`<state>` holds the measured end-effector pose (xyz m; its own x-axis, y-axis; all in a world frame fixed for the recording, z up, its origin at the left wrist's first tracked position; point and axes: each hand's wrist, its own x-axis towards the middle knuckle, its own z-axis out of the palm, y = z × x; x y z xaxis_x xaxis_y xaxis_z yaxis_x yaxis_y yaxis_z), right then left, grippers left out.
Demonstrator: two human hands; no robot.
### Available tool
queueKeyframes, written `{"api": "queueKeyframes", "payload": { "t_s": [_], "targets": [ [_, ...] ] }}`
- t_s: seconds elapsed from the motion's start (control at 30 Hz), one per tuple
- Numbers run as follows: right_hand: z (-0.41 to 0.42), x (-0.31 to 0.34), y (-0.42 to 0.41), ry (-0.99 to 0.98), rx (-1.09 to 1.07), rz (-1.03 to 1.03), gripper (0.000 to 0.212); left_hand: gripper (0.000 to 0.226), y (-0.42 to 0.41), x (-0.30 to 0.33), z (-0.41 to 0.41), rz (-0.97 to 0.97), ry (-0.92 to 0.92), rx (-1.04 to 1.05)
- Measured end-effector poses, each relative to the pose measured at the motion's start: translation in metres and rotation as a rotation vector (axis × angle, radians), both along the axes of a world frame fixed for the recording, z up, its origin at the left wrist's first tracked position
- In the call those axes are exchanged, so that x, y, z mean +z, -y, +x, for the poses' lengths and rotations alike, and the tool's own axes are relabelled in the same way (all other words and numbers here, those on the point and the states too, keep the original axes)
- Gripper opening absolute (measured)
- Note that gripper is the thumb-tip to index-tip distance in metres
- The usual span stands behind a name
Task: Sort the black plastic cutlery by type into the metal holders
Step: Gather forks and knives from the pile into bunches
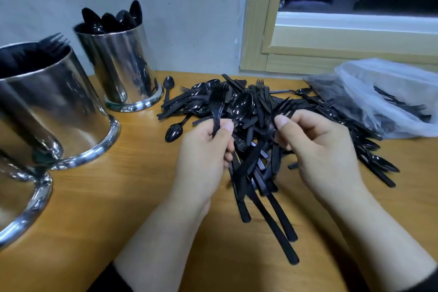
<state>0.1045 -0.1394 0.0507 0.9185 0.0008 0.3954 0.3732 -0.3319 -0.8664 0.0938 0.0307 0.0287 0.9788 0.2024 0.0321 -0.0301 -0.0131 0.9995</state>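
A heap of black plastic cutlery [258, 102] lies on the wooden table [132, 192] under the window. My left hand [203, 156] grips a bundle of pieces: a fork [216, 102] and a spoon [241, 105] stick up from it, and long handles [272, 211] hang down toward me. My right hand [317, 149] pinches a fork [283, 105] at the top of that bundle. Three metal holders stand at the left: the far one [120, 64] holds spoons, the middle one [47, 106] holds forks, and the nearest [21, 206] is cut off by the frame.
A clear plastic bag [384, 97] with more black cutlery lies at the right by the window frame [258, 19]. Loose spoons [174, 131] lie between the heap and the holders. A grey wall backs the table.
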Motion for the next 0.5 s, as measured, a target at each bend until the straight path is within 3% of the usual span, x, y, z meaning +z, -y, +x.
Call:
{"api": "queueKeyframes", "payload": {
  "t_s": [0.1, 0.17, 0.3, 0.5],
  "targets": [
    [0.002, 0.001, 0.012, -0.003, -0.029, 0.048, 0.038, 0.036, -0.002, 0.001, 0.002, 0.083, 0.020, 0.042],
    [0.002, -0.001, 0.011, 0.007, -0.018, 0.066, 0.038, 0.034, 0.002, 0.003, 0.000, 0.021, -0.015, -0.032],
    [0.000, -0.006, 0.002, 0.110, -0.031, 0.094, 0.017, 0.022, 0.010, 0.005, -0.010, -0.018, -0.080, -0.206],
    [0.001, -0.013, 0.002, 0.016, -0.013, 0.104, 0.025, 0.041, 0.016, 0.005, -0.015, -0.107, -0.198, -0.406]
  ]
}}
